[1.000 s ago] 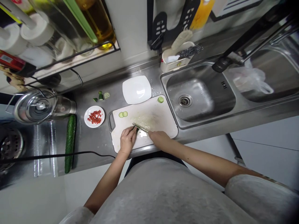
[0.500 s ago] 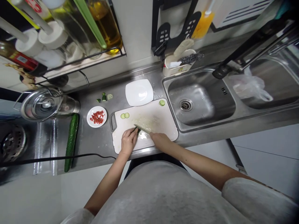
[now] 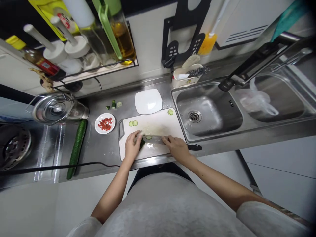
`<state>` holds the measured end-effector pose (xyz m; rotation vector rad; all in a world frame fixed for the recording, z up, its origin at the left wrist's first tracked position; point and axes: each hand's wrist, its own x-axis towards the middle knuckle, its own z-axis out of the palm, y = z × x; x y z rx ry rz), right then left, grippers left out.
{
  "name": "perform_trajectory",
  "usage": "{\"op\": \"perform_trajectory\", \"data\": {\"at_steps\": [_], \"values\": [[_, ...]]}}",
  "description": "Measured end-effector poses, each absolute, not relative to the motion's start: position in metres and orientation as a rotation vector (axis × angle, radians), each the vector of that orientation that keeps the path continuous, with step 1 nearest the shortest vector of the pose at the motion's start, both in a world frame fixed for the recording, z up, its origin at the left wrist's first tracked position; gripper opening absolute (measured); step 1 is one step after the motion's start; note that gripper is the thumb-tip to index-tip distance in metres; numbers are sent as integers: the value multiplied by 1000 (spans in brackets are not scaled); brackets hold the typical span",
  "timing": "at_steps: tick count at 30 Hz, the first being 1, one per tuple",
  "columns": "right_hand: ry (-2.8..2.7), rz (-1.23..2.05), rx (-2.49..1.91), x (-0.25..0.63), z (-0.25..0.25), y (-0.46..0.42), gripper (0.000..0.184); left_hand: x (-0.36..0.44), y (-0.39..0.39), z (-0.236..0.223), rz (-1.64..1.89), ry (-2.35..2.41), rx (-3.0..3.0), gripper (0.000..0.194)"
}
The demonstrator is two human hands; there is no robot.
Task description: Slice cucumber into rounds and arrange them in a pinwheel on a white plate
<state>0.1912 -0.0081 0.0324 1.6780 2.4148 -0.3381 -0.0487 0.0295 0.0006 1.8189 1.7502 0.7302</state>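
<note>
On the white cutting board, my left hand is curled over a short dark-green cucumber piece. My right hand is closed on a knife. The knife's black handle sticks out to the right past the board's edge, and its blade lies low across the board toward my left hand. A cut slice rests just above the blade. Two slices sit at the board's upper left and one slice at its upper right.
A white square plate lies behind the board, a small dish of red bits to its left, cucumber ends beyond. A whole cucumber and a black cable lie left. A steel pot stands left; sink right.
The knife has gone from angled, tip toward my left hand, to lying lower across the board with its handle out to the right. My right hand moved right. The view tilted upward.
</note>
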Motion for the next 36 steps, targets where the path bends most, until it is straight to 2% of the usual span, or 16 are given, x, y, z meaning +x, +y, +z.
{"op": "perform_trajectory", "data": {"at_steps": [8, 22, 25, 30, 36], "values": [[2543, -153, 1779, 209, 30, -27, 47, -34, 41, 31, 445, 1485, 1748, 31], [2610, 13, 1848, 218, 28, -39, 46, -17, 52, 15, 713, 1376, 1206, 23], [2620, 61, 1896, 222, 26, -41, 44, -20, 61, 8, 696, 1508, 1266, 22], [2594, 55, 1982, 230, 19, -43, 40, -30, 80, 0, 417, 2003, 1552, 27], [2546, -68, 2035, 233, 18, -42, 40, -39, 100, -10, 354, 2117, 1573, 19]]}}
